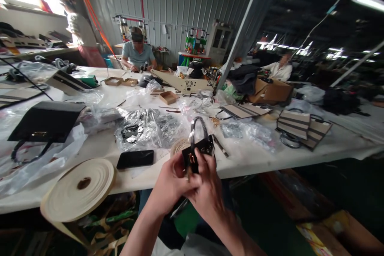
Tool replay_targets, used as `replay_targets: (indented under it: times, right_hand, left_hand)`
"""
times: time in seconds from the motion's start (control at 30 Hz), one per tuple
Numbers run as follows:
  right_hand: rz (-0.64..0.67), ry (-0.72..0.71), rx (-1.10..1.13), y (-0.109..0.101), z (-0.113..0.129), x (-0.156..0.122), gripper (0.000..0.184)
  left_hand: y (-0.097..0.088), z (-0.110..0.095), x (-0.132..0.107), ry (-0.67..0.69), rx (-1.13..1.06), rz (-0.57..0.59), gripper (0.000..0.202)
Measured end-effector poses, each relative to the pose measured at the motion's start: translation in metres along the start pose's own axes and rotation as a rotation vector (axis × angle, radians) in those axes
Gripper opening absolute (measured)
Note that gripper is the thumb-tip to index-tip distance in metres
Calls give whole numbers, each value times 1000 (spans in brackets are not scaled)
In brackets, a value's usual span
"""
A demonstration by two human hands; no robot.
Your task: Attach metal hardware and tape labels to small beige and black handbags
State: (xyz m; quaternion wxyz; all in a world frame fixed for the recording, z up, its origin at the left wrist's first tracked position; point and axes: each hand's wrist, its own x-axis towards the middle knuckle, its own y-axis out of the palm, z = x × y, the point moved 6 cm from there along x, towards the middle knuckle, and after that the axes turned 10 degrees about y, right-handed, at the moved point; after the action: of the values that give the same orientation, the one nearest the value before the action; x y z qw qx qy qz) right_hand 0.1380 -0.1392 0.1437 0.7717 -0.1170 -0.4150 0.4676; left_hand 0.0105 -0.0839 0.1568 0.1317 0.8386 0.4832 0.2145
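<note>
Both my hands are together just in front of the table's near edge, around a small black handbag (206, 143). Its rounded, shiny handle (192, 128) stands upright above it. My left hand (172, 180) is closed on the left side of the bag, the thumb pointing right. My right hand (208, 182) is closed on the front and right side, its fingers lying over the black surface. Gold-coloured metal shows between the fingers; its exact form is hidden. Behind the bag lies a small roll of beige tape (179, 145), partly covered.
A black phone (135, 159) and a large beige tape roll (81, 188) lie to the left, the roll overhanging the edge. Further left rests a black handbag (45, 122). Clear plastic bags (150, 126) spread ahead; striped panels (246, 111) lie right. Several people work beyond.
</note>
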Motion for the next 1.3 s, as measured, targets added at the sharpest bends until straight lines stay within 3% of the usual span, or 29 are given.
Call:
replay_targets:
  times: [0.1, 0.2, 0.27, 0.33, 0.47, 0.53, 0.6, 0.7, 0.8, 0.87, 0.97, 1.07, 1.2, 1.3]
  right_hand:
    - [-139, 90, 66, -33, 13, 8, 83]
    - [-171, 207, 85, -66, 31, 11, 54]
    - [-163, 194, 58, -89, 44, 13, 37]
    - [-159, 152, 18, -112, 51, 17, 27]
    - [-246, 221, 103, -157, 36, 29, 28]
    - [-307, 254, 245, -173, 23, 39, 26]
    - [-276, 249, 401, -179, 12, 53, 19]
    - [-139, 219, 551, -173, 2, 70, 20]
    - [-76, 213, 590, -158, -6, 77, 23]
    - [-52, 239, 634, -146, -13, 75, 30]
    - [-2, 323, 720, -123, -27, 64, 37]
    - [116, 434, 760, -95, -50, 45, 41]
    - [239, 591, 785, -63, -90, 20, 45]
    - [384, 695, 785, -43, -111, 16, 42]
  left_hand:
    - [23, -18, -13, -37, -2, 270, 120]
    - [33, -28, -22, -3, -30, 368, 146]
    - [37, -36, -21, 42, -34, 373, 139]
    - [39, -49, -12, 70, -20, 337, 117]
    - [19, -97, 14, 234, 82, 93, 76]
    - [2, -128, 22, 405, 207, -39, 76]
    - [-8, -154, 24, 528, 318, -66, 84]
    - [-7, -171, 24, 513, 358, 97, 81]
    - [0, -172, 18, 398, 343, 281, 72]
    - [0, -169, 13, 351, 384, 340, 63]
    - [-7, -156, 0, 310, 514, 437, 40]
    - [-18, -123, -20, 188, 610, 553, 17]
    - [-40, -72, -39, 102, 644, 386, 21]
    - [-51, -36, -37, 67, 702, 278, 17]
